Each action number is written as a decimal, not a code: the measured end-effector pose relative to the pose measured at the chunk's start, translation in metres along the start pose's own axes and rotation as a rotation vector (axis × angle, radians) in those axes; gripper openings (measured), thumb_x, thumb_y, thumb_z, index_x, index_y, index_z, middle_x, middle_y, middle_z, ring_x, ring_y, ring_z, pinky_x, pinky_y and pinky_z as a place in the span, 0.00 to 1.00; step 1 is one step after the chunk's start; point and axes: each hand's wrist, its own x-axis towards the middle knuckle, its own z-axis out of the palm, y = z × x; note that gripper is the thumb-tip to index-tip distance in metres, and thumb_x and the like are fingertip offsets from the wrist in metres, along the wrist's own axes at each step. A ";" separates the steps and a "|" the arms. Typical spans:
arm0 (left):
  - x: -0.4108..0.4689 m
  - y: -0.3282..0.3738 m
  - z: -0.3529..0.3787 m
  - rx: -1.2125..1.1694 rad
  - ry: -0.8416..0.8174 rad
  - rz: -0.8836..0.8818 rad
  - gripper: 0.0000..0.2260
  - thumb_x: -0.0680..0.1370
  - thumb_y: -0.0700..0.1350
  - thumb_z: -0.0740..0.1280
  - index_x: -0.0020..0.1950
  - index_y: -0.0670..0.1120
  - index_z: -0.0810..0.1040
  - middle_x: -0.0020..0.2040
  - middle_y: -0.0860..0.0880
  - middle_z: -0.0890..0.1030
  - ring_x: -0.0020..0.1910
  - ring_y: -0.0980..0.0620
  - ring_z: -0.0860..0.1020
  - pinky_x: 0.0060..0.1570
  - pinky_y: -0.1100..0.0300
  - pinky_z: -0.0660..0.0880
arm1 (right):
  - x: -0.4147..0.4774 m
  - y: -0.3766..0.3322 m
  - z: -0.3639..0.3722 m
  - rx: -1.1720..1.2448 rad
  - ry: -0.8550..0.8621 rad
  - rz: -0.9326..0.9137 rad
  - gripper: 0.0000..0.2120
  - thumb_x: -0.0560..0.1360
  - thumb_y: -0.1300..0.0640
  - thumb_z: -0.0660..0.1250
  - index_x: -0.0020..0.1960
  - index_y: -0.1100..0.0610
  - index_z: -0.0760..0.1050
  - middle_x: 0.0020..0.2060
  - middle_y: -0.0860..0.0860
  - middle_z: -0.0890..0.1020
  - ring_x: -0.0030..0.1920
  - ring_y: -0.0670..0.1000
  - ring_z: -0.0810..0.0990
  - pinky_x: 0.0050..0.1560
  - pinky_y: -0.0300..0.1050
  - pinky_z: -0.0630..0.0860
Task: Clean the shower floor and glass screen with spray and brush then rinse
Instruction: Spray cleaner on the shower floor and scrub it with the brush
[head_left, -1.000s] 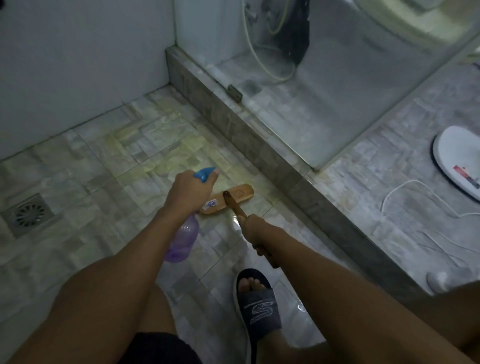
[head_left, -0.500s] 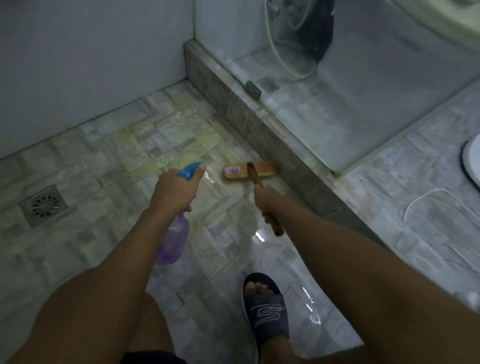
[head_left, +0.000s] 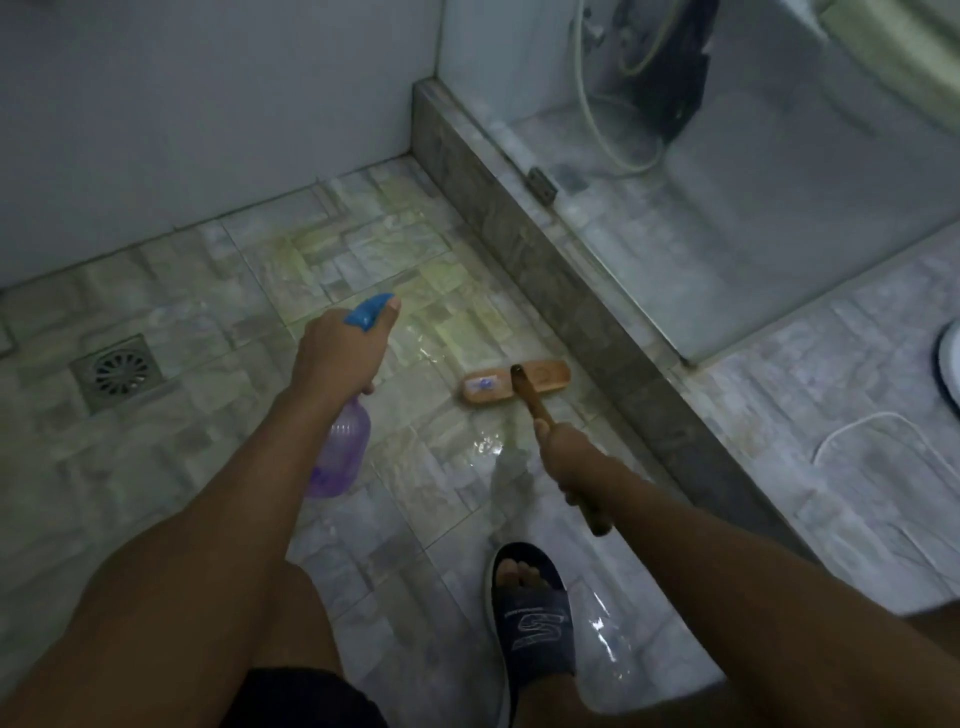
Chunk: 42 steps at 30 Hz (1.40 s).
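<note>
Gripping the brush handle (head_left: 566, 457) in my right hand (head_left: 571, 457), spray bottle (head_left: 340, 452) in my left hand (head_left: 337, 348); the brush head (head_left: 517, 383) lies crosswise on wet floor (head_left: 363, 260) ahead, just beside the curb (head_left: 545, 275), right hand nearer

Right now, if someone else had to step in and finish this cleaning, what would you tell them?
Left hand: gripping the purple spray bottle, thumb on its blue trigger head, aimed at the floor.
Right hand: gripping the wooden brush by its handle; the brush head rests on the wet tiles beside the stone kerb.
Done: the floor near the brush looks wet and yellowish with spray.
Left: scrub the rest towards the drain, do the glass screen, then rinse.
</note>
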 end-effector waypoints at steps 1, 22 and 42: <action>-0.002 -0.002 -0.001 0.021 -0.006 0.002 0.30 0.78 0.67 0.63 0.35 0.40 0.77 0.27 0.44 0.79 0.22 0.47 0.80 0.33 0.54 0.80 | 0.006 -0.010 -0.003 0.034 0.018 0.016 0.26 0.84 0.40 0.49 0.60 0.61 0.71 0.45 0.57 0.79 0.34 0.55 0.77 0.28 0.46 0.76; 0.017 0.008 -0.034 -0.120 -0.026 -0.083 0.31 0.76 0.68 0.66 0.55 0.39 0.79 0.36 0.42 0.80 0.19 0.49 0.77 0.24 0.60 0.72 | 0.014 -0.086 -0.006 -0.007 -0.114 -0.079 0.23 0.84 0.42 0.50 0.64 0.60 0.67 0.42 0.58 0.76 0.33 0.53 0.73 0.31 0.45 0.74; 0.053 0.072 -0.055 0.088 0.198 -0.153 0.32 0.79 0.65 0.63 0.41 0.34 0.80 0.35 0.36 0.83 0.20 0.49 0.79 0.28 0.51 0.80 | 0.109 -0.229 -0.016 -0.064 -0.172 -0.270 0.22 0.85 0.50 0.51 0.69 0.64 0.71 0.55 0.62 0.79 0.43 0.57 0.76 0.44 0.51 0.78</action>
